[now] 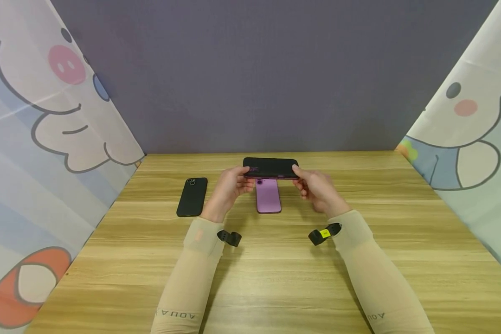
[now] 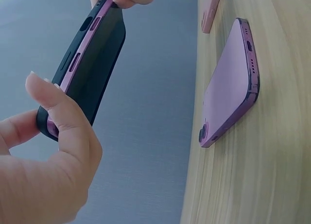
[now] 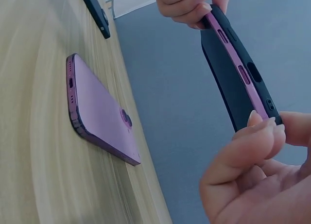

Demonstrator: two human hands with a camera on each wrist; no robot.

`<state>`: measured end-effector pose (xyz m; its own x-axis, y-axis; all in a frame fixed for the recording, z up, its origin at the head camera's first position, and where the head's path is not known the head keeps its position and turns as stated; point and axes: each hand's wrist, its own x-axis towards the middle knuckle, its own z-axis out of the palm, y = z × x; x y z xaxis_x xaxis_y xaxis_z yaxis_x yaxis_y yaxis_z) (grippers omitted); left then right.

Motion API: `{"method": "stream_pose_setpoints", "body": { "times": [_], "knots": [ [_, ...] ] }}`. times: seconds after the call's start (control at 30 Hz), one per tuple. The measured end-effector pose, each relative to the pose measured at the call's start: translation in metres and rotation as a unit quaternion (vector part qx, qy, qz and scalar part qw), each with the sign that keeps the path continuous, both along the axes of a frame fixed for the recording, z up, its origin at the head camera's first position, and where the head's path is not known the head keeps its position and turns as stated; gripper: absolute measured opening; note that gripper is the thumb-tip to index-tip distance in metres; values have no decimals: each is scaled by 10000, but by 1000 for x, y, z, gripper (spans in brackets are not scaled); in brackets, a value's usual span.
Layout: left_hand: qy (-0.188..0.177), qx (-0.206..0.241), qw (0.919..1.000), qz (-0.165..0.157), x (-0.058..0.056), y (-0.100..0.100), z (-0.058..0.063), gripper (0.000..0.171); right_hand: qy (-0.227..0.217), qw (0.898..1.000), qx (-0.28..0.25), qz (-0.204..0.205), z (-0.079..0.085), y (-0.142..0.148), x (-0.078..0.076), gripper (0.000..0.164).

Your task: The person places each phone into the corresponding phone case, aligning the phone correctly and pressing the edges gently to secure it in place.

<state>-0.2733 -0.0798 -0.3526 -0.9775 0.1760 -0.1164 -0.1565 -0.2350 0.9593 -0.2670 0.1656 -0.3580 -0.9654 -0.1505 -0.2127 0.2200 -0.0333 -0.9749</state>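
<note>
Over the table, a black-and-pink phone bridges left hand and right hand

Black rectangular phone case, matt, plastic- or rubber-like, with a smooth, faintly shiny pink-violet edge strip; lilac rectangular phone, satin-smooth back, glossier metal-like purple rim; black rectangular phone-shaped slab, matt. Tan wood-grained tabletop, smooth, low sheen. Grey upright backdrop, matt, cloth-like; cream arm sleeves, smooth cloth.
</note>
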Motion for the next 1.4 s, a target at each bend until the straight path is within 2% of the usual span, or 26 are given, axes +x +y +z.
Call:
{"method": "stream_pose_setpoints", "body": {
  "times": [0.23,0.53,0.67,0.8,1.4],
  "knots": [
    [-37,-6,10000,72,0,1,2,21,-133,9996,-252,-3,1,0,1,46],
    [-37,29,9999,113,0,0,3,20,-284,9990,255,228,0,1,1,54],
    [-55,82,9998,144,0,-1,2,20,-335,9990,-46,301,-1,2,0,52],
    [-72,140,9998,126,0,0,1,20,-300,9991,-239,188,-2,0,-1,49],
    [-41,119,9998,157,1,0,0,19,-411,9971,-502,392,0,0,0,45]
  ]
}}
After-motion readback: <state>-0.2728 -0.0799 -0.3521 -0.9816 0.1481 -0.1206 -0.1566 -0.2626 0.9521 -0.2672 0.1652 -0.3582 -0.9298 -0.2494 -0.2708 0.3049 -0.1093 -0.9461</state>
